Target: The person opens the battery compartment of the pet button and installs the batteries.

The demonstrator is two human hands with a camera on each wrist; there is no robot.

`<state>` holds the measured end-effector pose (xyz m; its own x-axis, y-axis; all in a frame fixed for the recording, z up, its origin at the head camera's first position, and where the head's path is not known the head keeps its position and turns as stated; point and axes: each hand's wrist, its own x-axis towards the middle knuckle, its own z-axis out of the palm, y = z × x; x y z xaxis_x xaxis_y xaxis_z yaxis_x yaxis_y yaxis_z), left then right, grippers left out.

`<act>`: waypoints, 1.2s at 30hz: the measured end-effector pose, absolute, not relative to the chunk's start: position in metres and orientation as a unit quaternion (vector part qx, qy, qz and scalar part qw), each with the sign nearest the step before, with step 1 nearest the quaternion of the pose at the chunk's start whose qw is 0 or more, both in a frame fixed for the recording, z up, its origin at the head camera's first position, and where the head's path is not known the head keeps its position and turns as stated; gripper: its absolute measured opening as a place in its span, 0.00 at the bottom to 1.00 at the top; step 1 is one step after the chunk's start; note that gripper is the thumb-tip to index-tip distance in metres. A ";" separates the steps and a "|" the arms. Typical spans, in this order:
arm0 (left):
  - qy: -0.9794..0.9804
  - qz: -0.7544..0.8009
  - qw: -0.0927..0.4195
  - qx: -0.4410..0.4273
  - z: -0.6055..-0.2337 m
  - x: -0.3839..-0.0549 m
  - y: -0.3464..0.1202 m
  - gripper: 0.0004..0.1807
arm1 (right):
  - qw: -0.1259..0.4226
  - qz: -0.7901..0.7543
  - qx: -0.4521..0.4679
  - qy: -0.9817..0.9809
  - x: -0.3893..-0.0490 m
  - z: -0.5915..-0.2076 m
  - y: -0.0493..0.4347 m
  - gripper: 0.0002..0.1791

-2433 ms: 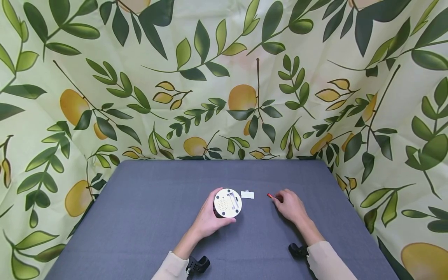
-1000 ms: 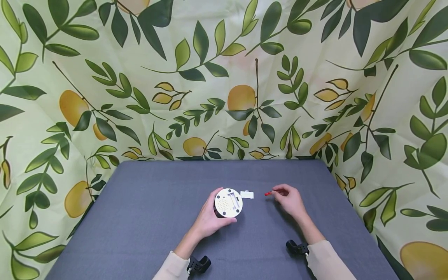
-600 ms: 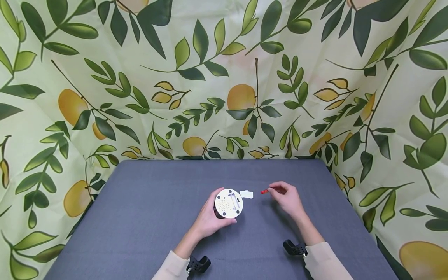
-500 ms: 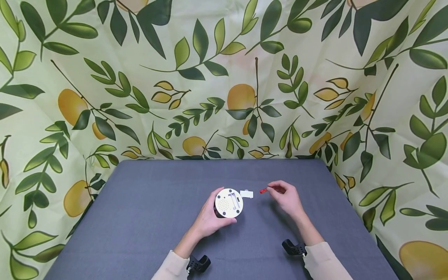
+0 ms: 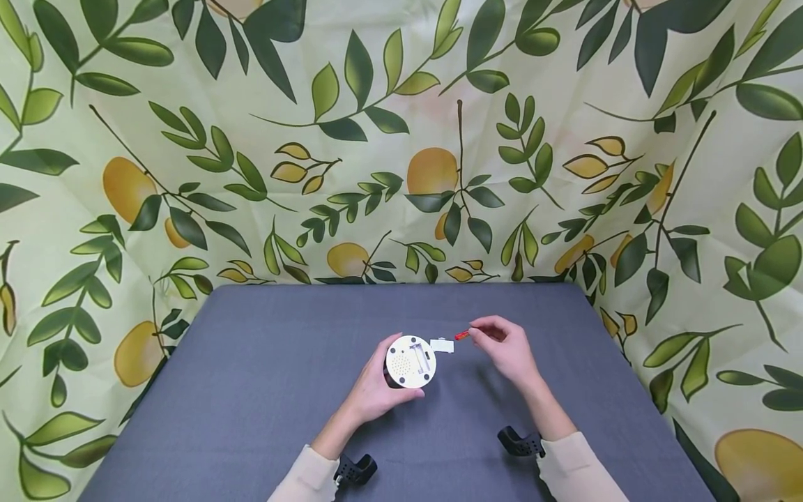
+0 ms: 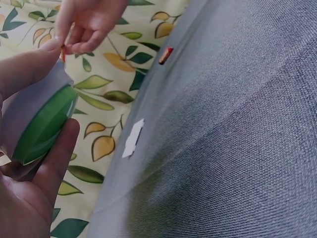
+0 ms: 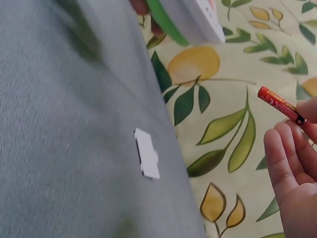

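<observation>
- Red battery (image 7: 276,101): up off the table, between the R hand & the round device, nearer the hand. Pinched near its dark end, so most of the barrel sticks out clear of the fingers; prob. so it can be aimed w/o fingers in the way.
- R hand (image 5: 507,348): fingertips grasping that battery, to the R of the device & apart from it.
- Round device (image 5: 401,367): white base w/ small holes, dark feet & a slot (image 5: 418,359); green side seen from the L wrist. Base faces the head cam, prob. to keep the slot in sight & reachable. Too small to tell if anything's in the slot.
- L hand (image 5: 371,399): grasping the device round its side, thumb on the near edge, fingers on the far; likely gripped there to steady it & leave the base uncovered.
- White cover (image 7: 147,154): lying loose on the table, near the device, prob. put aside so the slot stays open.
- 2nd battery (image 6: 166,55): red/dark, on the table beyond the cover, seen in L wrist view; likely kept w/in reach.
- Writing: "ENERGY" on the held battery, word before it maybe "SUPER", plus a CE mark; no brand I can make out. 2nd battery's label unreadable.
- Table (image 5: 282,369): grey-blue cloth top; leaf-&-fruit printed backdrop (image 5: 376,153) behind.
</observation>
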<state>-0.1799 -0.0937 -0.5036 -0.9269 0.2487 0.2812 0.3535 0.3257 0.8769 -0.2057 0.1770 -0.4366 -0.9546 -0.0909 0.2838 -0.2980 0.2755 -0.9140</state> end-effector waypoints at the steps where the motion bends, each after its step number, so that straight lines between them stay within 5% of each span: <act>1: -0.814 -0.548 0.046 -0.186 -0.503 -0.180 -0.094 0.58 | 0.088 0.591 0.122 -0.793 -0.208 -0.440 0.177 0.09; 36: -0.816 -0.541 0.024 -0.203 -0.499 -0.179 -0.092 0.58 | 0.039 0.633 0.177 -0.753 -0.214 -0.447 0.138 0.08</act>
